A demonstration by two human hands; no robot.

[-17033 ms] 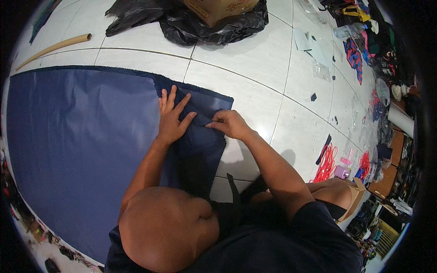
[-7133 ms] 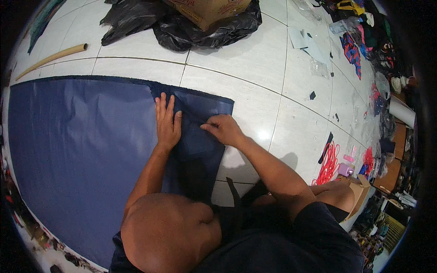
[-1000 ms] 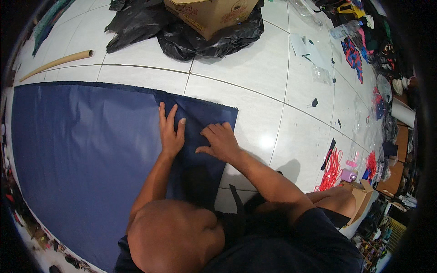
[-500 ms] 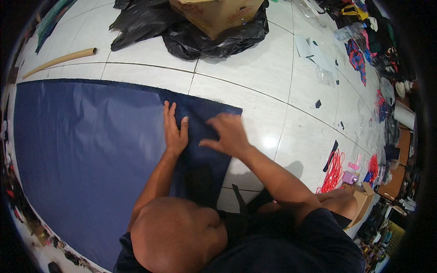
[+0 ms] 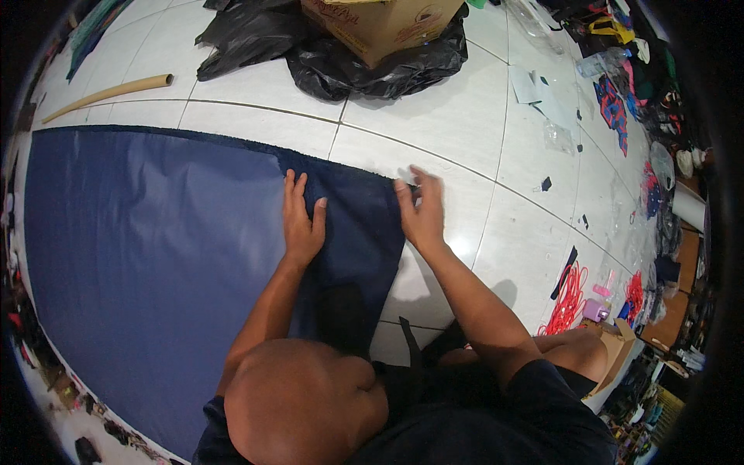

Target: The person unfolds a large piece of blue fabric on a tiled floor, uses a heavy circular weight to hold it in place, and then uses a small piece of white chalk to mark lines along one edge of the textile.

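A large dark blue sheet (image 5: 147, 248) lies spread flat on the white tiled floor (image 5: 465, 132). Its right end is a darker blue fabric strip (image 5: 356, 232). My left hand (image 5: 301, 221) presses flat on the sheet where the lighter and darker blue meet, fingers together and pointing away. My right hand (image 5: 420, 211) rests at the strip's far right corner, fingertips pinching at the edge; whether a small tool is in it I cannot tell. My head and dark shirt fill the lower middle.
A cardboard box (image 5: 380, 23) sits on black plastic bags (image 5: 341, 62) at the far side. A cardboard tube (image 5: 108, 94) lies at the far left. Paper scraps (image 5: 542, 85), red cord (image 5: 570, 298) and coloured clutter (image 5: 620, 108) line the right side.
My right hand has slid from the middle of the dark strip outward to its far right corner. The left hand has stayed pressed in place.
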